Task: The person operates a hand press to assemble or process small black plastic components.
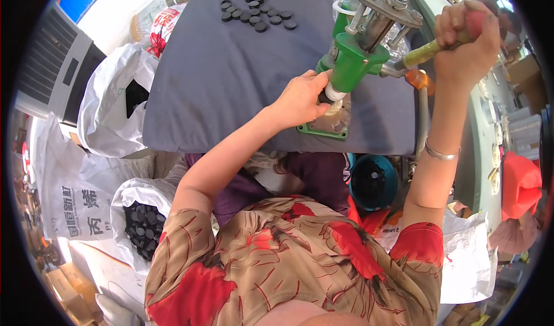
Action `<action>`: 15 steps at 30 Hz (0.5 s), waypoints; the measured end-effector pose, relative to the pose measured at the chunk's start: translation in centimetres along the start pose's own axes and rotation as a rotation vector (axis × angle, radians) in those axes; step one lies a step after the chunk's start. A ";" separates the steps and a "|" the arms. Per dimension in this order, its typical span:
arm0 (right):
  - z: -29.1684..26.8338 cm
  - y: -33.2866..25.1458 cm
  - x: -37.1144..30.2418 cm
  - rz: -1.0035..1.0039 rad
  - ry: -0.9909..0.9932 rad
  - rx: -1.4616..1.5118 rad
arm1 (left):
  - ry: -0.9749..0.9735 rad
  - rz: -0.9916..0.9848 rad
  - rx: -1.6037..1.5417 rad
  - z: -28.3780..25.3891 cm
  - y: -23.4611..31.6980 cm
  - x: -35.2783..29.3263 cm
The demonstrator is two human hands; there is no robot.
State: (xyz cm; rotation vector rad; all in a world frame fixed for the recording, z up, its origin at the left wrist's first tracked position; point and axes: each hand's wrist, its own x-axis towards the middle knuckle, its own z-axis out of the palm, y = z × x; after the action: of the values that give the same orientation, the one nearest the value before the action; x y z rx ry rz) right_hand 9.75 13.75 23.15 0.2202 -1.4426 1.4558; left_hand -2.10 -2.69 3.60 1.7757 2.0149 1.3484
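Note:
A green hand press (355, 60) with a spring and metal rods on top stands at the right side of the grey-covered table. My left hand (300, 100) is at its lower end, thumb and fingers closed on a small black round piece (325, 97) just under the white tip (333, 92). Most of that piece is hidden by my fingers. Raised at the right, my right hand (466, 46) is wrapped round the press lever (422, 54), which has a yellow-green sleeve and a red end. The press's green base plate (323, 132) lies below my left hand.
Several black round pieces (254, 19) lie scattered at the table's far side. A white sack (141, 187) full of black pieces stands at left, near another open white sack (95, 104). Under the table's right edge sits a teal bucket (394, 179). The grey tablecloth (213, 89) hangs over the front edge.

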 end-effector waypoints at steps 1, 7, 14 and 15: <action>0.3 0.0 0.0 -0.013 0.018 -0.031 | -0.014 -0.028 0.050 0.4 0.1 0.1; -0.2 -0.4 -0.7 -0.096 -0.027 -0.117 | 0.155 -0.115 -0.170 2.1 -0.4 -0.7; -0.7 -1.7 -7.4 -0.321 -0.271 -0.044 | 0.117 -0.210 -0.264 1.9 -1.1 -0.8; -0.8 -2.1 -8.4 -0.322 -0.268 -0.053 | 0.124 -0.176 -0.239 2.0 -1.1 -0.6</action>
State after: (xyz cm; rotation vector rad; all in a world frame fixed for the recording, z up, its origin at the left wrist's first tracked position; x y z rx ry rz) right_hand 15.57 9.58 18.13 0.6050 -1.5729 1.1553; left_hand -1.51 -2.02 1.40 1.4120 1.9199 1.5983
